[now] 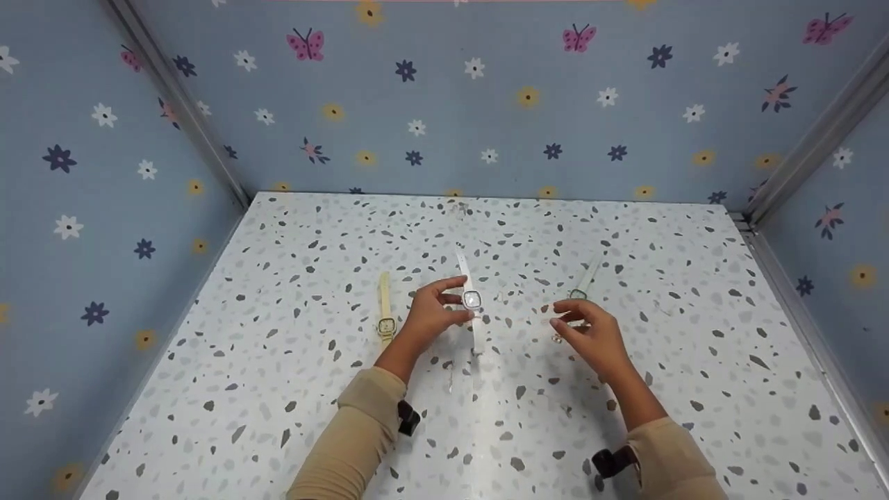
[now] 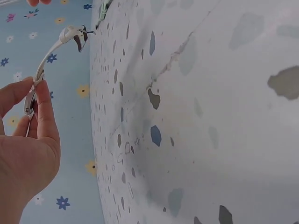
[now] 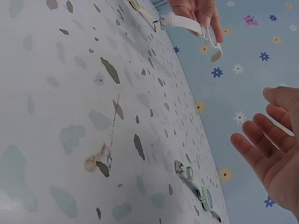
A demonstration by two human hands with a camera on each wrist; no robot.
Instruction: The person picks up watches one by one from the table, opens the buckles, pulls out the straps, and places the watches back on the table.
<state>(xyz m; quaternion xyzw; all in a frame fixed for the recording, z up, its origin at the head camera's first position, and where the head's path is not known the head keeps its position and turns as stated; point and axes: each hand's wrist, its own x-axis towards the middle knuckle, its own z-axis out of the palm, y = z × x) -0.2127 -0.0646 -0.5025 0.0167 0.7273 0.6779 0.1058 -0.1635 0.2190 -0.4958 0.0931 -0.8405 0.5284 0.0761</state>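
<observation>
A white wristwatch [image 1: 472, 300] with a squarish dial is pinched by my left hand [image 1: 435, 314], its strap hanging down at one end and pointing away at the other. In the left wrist view the fingers grip the white watch [image 2: 52, 50] near its case, raised over the table. My right hand [image 1: 590, 337] holds nothing; in the right wrist view its fingers [image 3: 261, 140] are loosely bent. Just beyond it lies a pale green wristwatch [image 1: 587, 278], partly covered by that hand in the head view. Left of my left hand lies a yellow wristwatch [image 1: 386, 305].
The white speckled table [image 1: 514, 444] carries the watches. Blue flower-patterned panels [image 1: 458, 104] close it in at the back and both sides, with metal posts [image 1: 177, 97] at the corners. Dark wrist cameras [image 1: 408, 418] sit at both cuffs.
</observation>
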